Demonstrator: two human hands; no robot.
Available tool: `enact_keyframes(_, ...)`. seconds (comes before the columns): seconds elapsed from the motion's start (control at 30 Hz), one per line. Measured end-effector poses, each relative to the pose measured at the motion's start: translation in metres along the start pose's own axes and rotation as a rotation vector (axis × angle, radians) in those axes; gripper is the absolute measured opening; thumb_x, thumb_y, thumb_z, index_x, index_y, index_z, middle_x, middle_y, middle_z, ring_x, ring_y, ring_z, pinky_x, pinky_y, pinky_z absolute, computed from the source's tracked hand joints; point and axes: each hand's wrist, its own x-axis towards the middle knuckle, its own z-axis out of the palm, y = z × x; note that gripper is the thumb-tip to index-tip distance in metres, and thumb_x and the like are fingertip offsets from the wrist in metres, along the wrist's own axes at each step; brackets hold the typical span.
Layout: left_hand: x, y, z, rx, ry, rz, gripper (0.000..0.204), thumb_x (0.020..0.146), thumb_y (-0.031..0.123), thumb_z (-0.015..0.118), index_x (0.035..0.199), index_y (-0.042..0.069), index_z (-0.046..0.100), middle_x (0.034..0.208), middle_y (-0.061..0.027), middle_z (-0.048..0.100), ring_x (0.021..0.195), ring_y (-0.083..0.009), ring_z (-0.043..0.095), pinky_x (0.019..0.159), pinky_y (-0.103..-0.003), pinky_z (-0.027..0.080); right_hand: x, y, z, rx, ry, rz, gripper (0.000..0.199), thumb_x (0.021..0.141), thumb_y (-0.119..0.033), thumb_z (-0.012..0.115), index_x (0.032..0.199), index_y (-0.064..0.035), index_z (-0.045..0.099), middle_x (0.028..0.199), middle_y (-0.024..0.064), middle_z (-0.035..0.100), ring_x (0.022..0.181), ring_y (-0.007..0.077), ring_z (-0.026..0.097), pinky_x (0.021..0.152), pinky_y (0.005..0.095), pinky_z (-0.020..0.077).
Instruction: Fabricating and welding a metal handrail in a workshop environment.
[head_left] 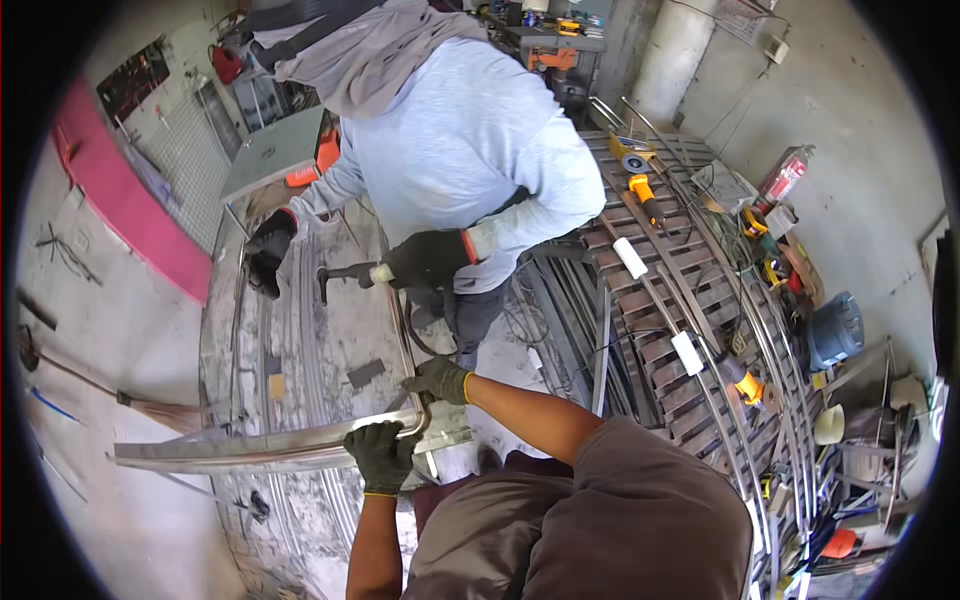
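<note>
Both my hands wear dark gloves. My left hand (378, 457) is closed on the near end of a long, shiny metal bar (230, 452) that reaches left across the work table (330, 340). My right hand (438, 381) grips a slimmer metal tube (404, 345) beside the corner where it bends and meets the bar. Across from me stands a co-worker (455, 140) in a light blue long-sleeved top. Their one gloved hand (430, 260) holds a black welding torch (345, 275) above the tube. Their other gloved hand (268, 250) rests by the table's far left side.
On the right, a slatted rack (650, 370) carries long metal tubes, white rolls (687, 353) and yellow angle grinders (645, 195). A red fire extinguisher (785, 178) and blue bucket (835, 330) stand by the wall. A broom (150, 405) lies at the left.
</note>
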Motion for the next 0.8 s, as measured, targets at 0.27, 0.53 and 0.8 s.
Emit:
enact_keyframes(0.27, 0.015, 0.003, 0.006, -0.058, 0.011, 0.012, 0.029, 0.078, 0.047, 0.082, 0.092, 0.023, 0.073, 0.087, 0.0006, 0.062, 0.091, -0.0262, 0.058, 0.089, -0.048, 0.035, -0.014, 0.0, -0.013, 0.567, 0.042, 0.062, 0.034, 0.095, -0.032, 0.082, 0.089, 0.001, 0.072, 0.078, 0.006, 0.068, 0.063, 0.0136, 0.06, 0.057, 0.0303, 0.0487)
enact_keyframes(0.53, 0.003, -0.001, 0.009, -0.027, -0.045, -0.043, 0.032, 0.08, 0.05, 0.079, 0.098, 0.023, 0.075, 0.096, -0.0014, 0.066, 0.098, -0.0292, 0.061, 0.091, -0.051, 0.037, -0.006, 0.016, -0.011, 0.331, 0.039, 0.002, 0.047, 0.095, -0.044, 0.077, 0.082, 0.001, 0.074, 0.07, 0.0084, 0.068, 0.061, 0.0164, 0.06, 0.059, 0.0358, 0.0482)
enact_keyframes(0.8, 0.004, 0.001, 0.007, -0.03, -0.04, -0.025, 0.034, 0.079, 0.049, 0.08, 0.098, 0.022, 0.074, 0.096, -0.0024, 0.066, 0.097, -0.0293, 0.062, 0.092, -0.052, 0.037, -0.019, 0.001, -0.016, 0.376, 0.049, 0.051, 0.043, 0.096, -0.04, 0.079, 0.087, 0.0015, 0.075, 0.07, 0.0068, 0.067, 0.059, 0.0153, 0.057, 0.057, 0.0339, 0.0457)
